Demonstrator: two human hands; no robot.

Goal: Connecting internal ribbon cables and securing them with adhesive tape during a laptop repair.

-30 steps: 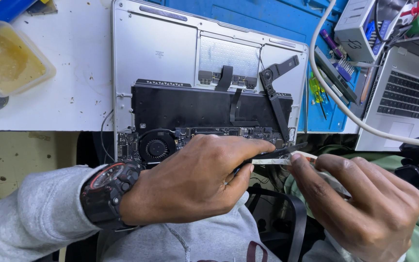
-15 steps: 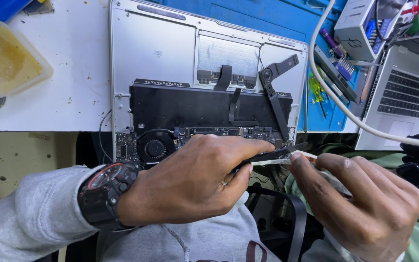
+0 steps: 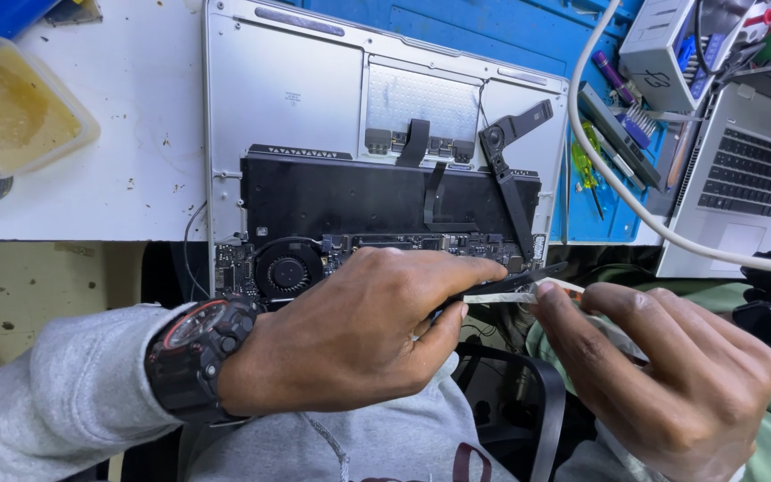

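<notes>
Where both hands meet, fingers (image 3: 457, 277) hide the strip (image 3: 501, 297).

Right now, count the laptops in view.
2: an opened laptop lying bottom-up on the bench by the left hand, and a second laptop at the right edge. Others may be hidden.

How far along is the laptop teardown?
Done: the laptop lies open with its bottom cover off, battery, fan and board exposed. In hand: the left hand pinches a dark tool at the near edge, while the right hand holds a pale strip against it. Left: battery and fan remain fitted.
</notes>
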